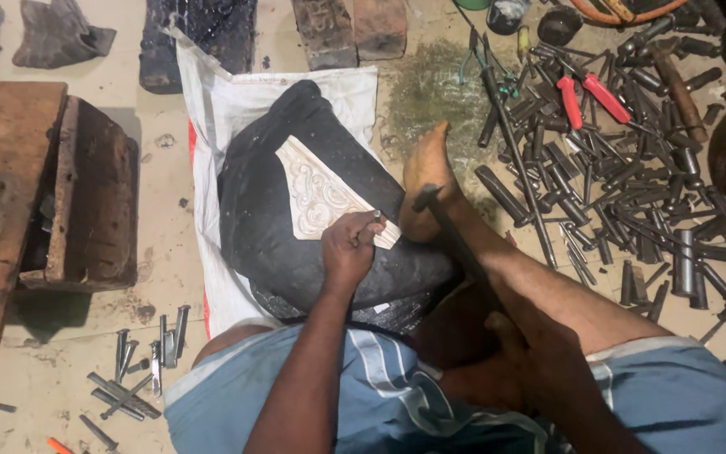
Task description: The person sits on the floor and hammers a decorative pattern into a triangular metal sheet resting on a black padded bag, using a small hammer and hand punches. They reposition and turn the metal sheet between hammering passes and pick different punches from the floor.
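The floor (153,168) is pale, dusty concrete, and a person sits on it with tools spread all around. A white sack (228,101) lies flat before the person, and on it rests a rounded black block (270,219). A pale metal sheet (317,197), roughly triangular and worked with curling scroll patterns, lies on top of the block, near its middle and reaching toward its right side.

The left hand (348,250) is closed around a small punch (376,220), whose tip sits at the lower right edge of the sheet. The right hand (510,353) is low in the view, by the lap, and seems wrapped around the handle of a hammer (426,198); the grip itself is dark and hard to make out. The hammer's head hangs just above and beside the punch. The person's bare foot (426,181) presses against the right side of the block, just beside the sheet.

To the right lies a large scatter of dark punches and chisels (623,193), with red-handled pliers (586,97) among them. At lower left a smaller group of chisels (140,361) lies on the floor. At far left stands a worn wooden box (86,202).
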